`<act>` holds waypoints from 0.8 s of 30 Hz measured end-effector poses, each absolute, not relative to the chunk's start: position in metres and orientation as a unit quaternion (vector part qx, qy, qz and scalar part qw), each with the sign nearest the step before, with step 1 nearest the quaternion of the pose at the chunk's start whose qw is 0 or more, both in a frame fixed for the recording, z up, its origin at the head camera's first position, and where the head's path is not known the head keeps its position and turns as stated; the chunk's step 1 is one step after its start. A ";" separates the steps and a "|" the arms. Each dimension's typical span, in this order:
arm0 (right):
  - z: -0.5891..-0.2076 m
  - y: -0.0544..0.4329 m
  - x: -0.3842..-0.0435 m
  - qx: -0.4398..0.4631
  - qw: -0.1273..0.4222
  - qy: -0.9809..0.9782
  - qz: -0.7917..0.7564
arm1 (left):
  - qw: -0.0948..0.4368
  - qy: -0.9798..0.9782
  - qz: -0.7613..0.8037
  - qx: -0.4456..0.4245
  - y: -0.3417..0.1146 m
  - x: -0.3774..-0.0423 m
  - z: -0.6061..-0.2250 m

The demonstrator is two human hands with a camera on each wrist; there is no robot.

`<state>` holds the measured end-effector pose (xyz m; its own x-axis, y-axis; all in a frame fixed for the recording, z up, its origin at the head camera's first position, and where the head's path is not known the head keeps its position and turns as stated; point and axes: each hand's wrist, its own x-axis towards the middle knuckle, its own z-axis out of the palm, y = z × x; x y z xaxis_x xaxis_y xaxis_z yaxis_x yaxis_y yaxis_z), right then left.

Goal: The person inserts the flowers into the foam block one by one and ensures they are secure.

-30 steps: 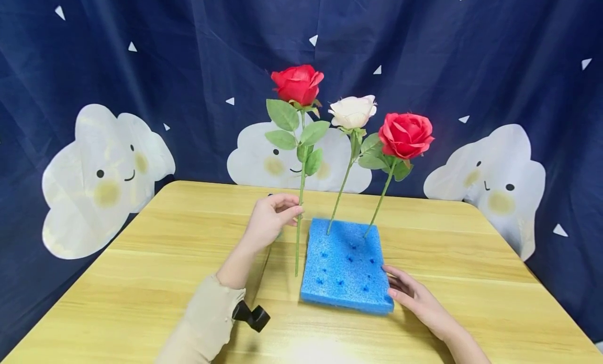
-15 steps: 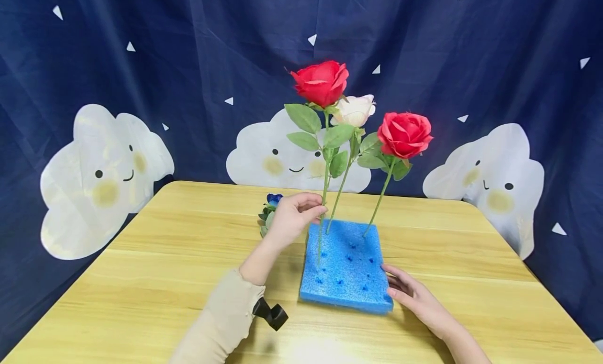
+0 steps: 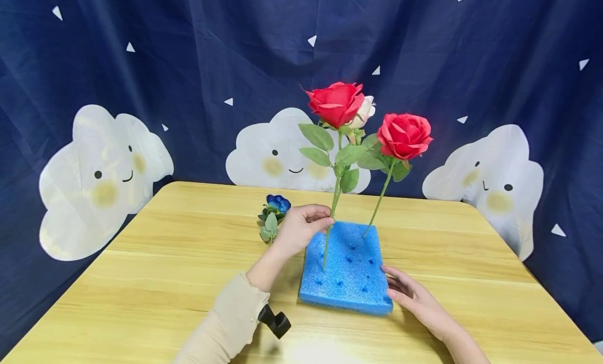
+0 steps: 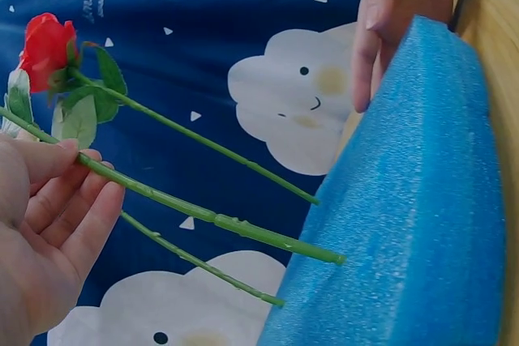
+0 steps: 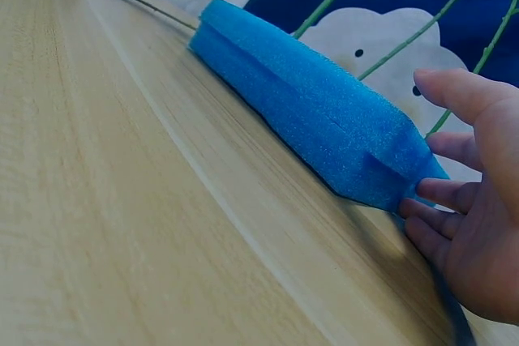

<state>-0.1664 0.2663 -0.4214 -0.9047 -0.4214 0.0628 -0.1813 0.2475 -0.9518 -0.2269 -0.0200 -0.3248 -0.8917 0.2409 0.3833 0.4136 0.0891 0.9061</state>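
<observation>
My left hand (image 3: 301, 230) pinches the green stem of a red rose (image 3: 335, 105) between thumb and fingers. The lower end of that stem (image 4: 243, 228) meets the top of a blue foam block (image 3: 348, 297), left of its middle; whether it has entered a hole, I cannot tell. Standing in the block's far part are a second red rose (image 3: 404, 136) and a cream-white rose (image 3: 366, 112), the latter partly hidden behind the held bloom. My right hand (image 3: 419, 304) rests against the block's right side, its fingertips (image 5: 430, 192) touching the foam and its thumb apart from it.
A blue flower (image 3: 278, 202) with green leaves lies on the wooden table (image 3: 141, 280), left of the block and partly hidden by my left hand. Several small holes dot the foam. A dark blue curtain (image 3: 198, 60) with clouds hangs behind the table.
My left hand has carried the red rose rightward from beside the block to over it, then lowered it to the foam. The blue flower has come into sight. My right hand stays put.
</observation>
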 end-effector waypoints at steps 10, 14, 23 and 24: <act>-0.422 0.267 -0.166 -0.201 0.103 0.777 -0.587 | 0.058 -0.749 -0.620 -0.227 -0.019 -0.225 -0.337; -0.422 0.267 -0.166 -0.199 0.107 0.778 -0.587 | 0.055 -0.753 -0.615 -0.226 -0.019 -0.223 -0.340; -0.420 0.265 -0.166 -0.187 0.113 0.780 -0.586 | 0.050 -0.759 -0.609 -0.227 -0.018 -0.223 -0.347; -0.420 0.265 -0.166 -0.185 0.115 0.781 -0.586 | 0.050 -0.760 -0.607 -0.227 -0.018 -0.222 -0.347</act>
<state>-0.1659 0.2653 -0.4201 -0.9048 -0.4241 0.0379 -0.1550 0.2450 -0.9571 -0.2225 -0.0179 -0.3472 -0.8923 0.2838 0.3511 0.4053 0.1611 0.8999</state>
